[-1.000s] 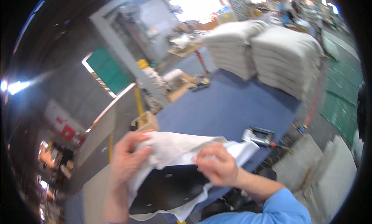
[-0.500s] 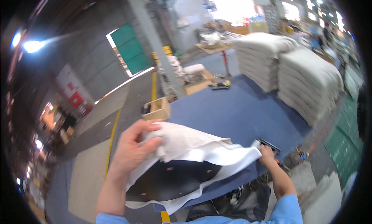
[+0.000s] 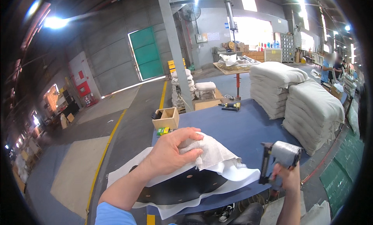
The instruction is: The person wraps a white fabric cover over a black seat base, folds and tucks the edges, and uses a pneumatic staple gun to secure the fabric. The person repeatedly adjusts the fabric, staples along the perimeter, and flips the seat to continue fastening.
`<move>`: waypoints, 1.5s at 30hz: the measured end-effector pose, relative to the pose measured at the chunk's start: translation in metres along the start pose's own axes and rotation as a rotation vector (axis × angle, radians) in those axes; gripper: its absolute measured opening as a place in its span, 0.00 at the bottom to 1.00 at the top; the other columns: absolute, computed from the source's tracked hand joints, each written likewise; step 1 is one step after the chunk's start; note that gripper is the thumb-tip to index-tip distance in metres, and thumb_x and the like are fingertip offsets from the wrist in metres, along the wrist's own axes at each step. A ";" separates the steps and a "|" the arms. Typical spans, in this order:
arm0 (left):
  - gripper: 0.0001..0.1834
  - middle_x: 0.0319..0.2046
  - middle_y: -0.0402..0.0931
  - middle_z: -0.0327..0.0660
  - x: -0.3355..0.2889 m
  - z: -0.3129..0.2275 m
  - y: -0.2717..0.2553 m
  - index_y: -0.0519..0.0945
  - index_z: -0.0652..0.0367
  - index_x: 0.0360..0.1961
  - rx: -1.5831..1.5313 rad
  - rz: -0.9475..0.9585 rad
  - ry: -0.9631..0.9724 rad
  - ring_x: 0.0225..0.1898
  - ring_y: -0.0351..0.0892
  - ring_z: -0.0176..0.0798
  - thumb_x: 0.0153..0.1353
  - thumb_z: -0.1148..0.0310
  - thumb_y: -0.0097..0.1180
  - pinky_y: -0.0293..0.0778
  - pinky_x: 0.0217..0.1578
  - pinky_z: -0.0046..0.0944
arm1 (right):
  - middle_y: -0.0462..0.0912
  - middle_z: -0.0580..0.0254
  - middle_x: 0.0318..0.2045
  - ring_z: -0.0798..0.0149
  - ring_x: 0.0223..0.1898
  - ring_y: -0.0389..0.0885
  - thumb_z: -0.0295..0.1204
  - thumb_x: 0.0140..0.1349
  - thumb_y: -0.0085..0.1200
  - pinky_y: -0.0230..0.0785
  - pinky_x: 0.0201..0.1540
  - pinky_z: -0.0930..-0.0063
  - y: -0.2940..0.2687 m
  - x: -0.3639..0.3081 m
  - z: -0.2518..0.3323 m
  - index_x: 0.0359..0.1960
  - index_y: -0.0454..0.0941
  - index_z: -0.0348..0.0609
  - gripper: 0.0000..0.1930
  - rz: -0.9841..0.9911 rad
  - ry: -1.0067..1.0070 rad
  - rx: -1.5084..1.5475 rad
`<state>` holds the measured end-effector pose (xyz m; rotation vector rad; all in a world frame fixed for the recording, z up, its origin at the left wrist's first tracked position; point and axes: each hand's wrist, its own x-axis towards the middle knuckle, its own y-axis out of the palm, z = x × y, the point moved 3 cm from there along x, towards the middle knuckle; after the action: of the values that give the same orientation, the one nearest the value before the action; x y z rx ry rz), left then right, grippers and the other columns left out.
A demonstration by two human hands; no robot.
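Observation:
My left hand [image 3: 171,153] pinches a fold of beige fabric [image 3: 217,151] between thumb and fingers, holding it up. Beneath the fabric lies white padding [image 3: 245,176], which sticks out around a black panel [image 3: 176,190] with several small holes. The panel rests at the near edge of the blue table [image 3: 229,127]. My right hand [image 3: 290,177] grips a silver and black staple gun [image 3: 285,153] by its handle. It is raised over the table's right side, apart from the fabric and slightly blurred.
A wooden box [image 3: 169,118] and a small green and yellow box [image 3: 163,131] are at the table's left edge. A yellow and black drill [image 3: 232,106] lies at the far edge. Tall piles of beige cushions [image 3: 314,108] stand on the right. Two people work at the far right.
My right hand has lifted the staple gun from low by the table's right edge and turned it upright. My left hand keeps its pinch on the fabric. The whole view has shifted.

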<state>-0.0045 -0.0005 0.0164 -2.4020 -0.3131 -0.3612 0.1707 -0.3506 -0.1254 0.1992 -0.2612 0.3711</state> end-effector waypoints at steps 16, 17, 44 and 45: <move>0.23 0.65 0.81 0.46 0.004 -0.010 0.008 0.81 0.54 0.59 0.258 0.020 0.106 0.63 0.82 0.48 0.63 0.68 0.71 0.77 0.65 0.46 | 0.80 0.52 0.64 0.62 0.62 0.81 0.28 0.63 0.76 0.74 0.66 0.65 0.160 -0.052 0.038 0.79 0.60 0.39 0.46 0.352 -0.138 0.324; 0.23 0.65 0.81 0.46 0.004 -0.010 0.008 0.81 0.54 0.59 0.261 0.019 0.104 0.63 0.82 0.48 0.63 0.69 0.71 0.77 0.65 0.46 | 0.80 0.52 0.64 0.62 0.62 0.81 0.29 0.64 0.76 0.73 0.66 0.65 0.162 -0.051 0.033 0.79 0.60 0.39 0.46 0.348 -0.163 0.284; 0.28 0.56 0.85 0.48 0.007 -0.018 -0.002 0.79 0.53 0.64 0.332 0.026 -0.102 0.58 0.86 0.53 0.62 0.64 0.68 0.78 0.60 0.46 | 0.81 0.49 0.62 0.58 0.63 0.81 0.22 0.60 0.74 0.71 0.68 0.63 0.145 -0.045 0.040 0.73 0.72 0.39 0.38 0.272 -0.235 0.120; 0.30 0.55 0.85 0.48 0.005 -0.018 -0.006 0.78 0.53 0.65 0.354 0.016 -0.081 0.57 0.86 0.52 0.63 0.63 0.69 0.77 0.60 0.46 | 0.81 0.50 0.61 0.58 0.63 0.81 0.21 0.59 0.74 0.71 0.67 0.63 0.131 -0.042 0.041 0.73 0.72 0.38 0.39 0.218 -0.322 0.008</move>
<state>-0.0049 -0.0077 0.0346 -2.0724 -0.3612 -0.1830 0.0740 -0.2552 -0.0795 0.2395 -0.6017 0.5570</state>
